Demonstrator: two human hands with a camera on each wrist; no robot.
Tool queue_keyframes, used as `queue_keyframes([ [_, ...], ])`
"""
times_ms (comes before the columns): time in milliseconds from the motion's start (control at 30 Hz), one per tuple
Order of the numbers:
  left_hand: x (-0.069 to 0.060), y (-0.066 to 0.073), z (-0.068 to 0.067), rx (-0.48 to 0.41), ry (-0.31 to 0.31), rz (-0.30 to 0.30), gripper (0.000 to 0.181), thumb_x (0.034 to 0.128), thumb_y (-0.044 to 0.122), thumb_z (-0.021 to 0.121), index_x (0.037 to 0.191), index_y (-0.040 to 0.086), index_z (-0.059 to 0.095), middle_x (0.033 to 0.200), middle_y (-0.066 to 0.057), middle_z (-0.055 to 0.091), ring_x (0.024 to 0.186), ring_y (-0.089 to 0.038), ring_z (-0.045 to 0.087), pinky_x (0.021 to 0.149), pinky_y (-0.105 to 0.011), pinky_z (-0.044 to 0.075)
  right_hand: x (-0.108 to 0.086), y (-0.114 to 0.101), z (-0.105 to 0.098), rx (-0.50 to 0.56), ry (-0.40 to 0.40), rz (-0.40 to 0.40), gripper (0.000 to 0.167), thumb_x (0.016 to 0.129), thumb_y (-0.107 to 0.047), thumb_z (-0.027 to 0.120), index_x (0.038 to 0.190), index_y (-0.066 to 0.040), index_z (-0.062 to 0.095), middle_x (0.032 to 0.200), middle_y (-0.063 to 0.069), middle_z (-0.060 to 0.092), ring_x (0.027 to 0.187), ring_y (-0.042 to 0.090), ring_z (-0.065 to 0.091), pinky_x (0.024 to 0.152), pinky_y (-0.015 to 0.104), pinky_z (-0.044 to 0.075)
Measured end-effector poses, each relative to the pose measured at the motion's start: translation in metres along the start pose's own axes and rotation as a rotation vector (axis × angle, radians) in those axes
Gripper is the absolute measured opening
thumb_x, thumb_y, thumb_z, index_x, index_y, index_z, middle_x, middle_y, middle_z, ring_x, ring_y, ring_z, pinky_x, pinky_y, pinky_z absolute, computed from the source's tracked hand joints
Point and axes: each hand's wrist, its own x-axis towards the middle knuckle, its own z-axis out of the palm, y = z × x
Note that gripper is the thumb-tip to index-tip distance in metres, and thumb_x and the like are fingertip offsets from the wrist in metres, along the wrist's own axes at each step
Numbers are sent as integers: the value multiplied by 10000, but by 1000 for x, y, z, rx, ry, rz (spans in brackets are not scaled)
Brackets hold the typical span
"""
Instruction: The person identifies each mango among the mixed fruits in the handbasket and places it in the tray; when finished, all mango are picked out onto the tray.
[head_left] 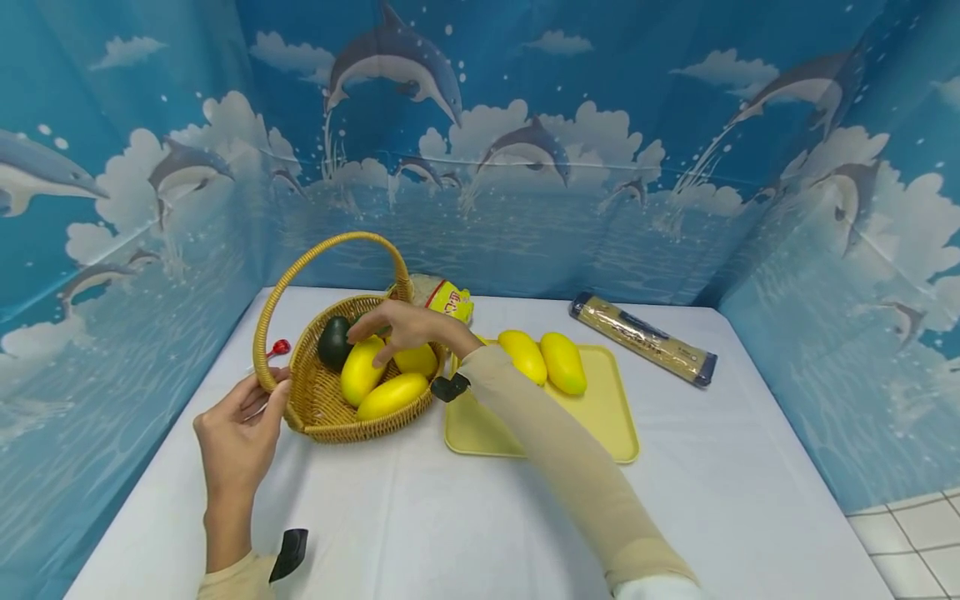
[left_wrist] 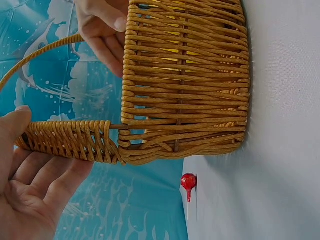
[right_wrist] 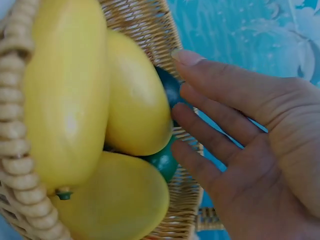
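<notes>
- Beige sleeve (head_left: 234, 583) lies bottom left of the frame; just above, the left hand (head_left: 243, 425) has its fingers curled round a woven handle (head_left: 260, 346).
- Wicker basket (head_left: 345, 433) stands left of centre on the bench (head_left: 750, 467), holding yellow mangoes (head_left: 393, 396) and dark green fruit (head_left: 334, 342).
- Right hand (head_left: 405, 325) hovers over it, fingers released.
- Yellow tray (head_left: 600, 425), right of centre, bears two mangoes.

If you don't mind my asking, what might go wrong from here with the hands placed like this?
The left hand grips the handle low on one side, so a tug could tip the basket. The yellow fruits inside lie close together under the right hand, so moving one might make another roll. The right sleeve crosses over the tray and could nudge the fruits there.
</notes>
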Motion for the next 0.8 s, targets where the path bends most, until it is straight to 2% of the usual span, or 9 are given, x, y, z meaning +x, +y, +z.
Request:
queue_keyframes([
  [233,-1,3,-1,-21,1,6,268,955,44,821,1214,-22,790,1122,-181,808,976,175,678,799,-69,553,9,13,9,22,-28,71,592,946,45,791,1505,21,597,1537,145,618,1471,248,534,1197,300,464],
  [367,-2,3,-1,-19,2,9,265,954,49,824,1207,-23,792,1119,-186,808,977,181,673,799,-70,552,11,19,17,-24,-71,99,604,951,10,804,1518,-6,595,1551,119,610,1474,234,528,1177,249,461],
  [533,-2,1,-1,0,3,12,280,970,85,817,1217,-43,779,1127,-164,810,992,184,670,807,-86,559,14,18,19,-80,-108,110,601,965,-15,800,1530,-37,594,1565,84,599,1476,224,516,1138,196,465],
  [800,-1,2,-1,-13,7,16,277,954,41,822,1219,-34,784,1123,-176,809,987,180,674,799,-80,556,16,13,16,-63,-133,144,584,960,-13,803,1511,-37,613,1549,86,608,1463,224,521,1131,204,475],
])
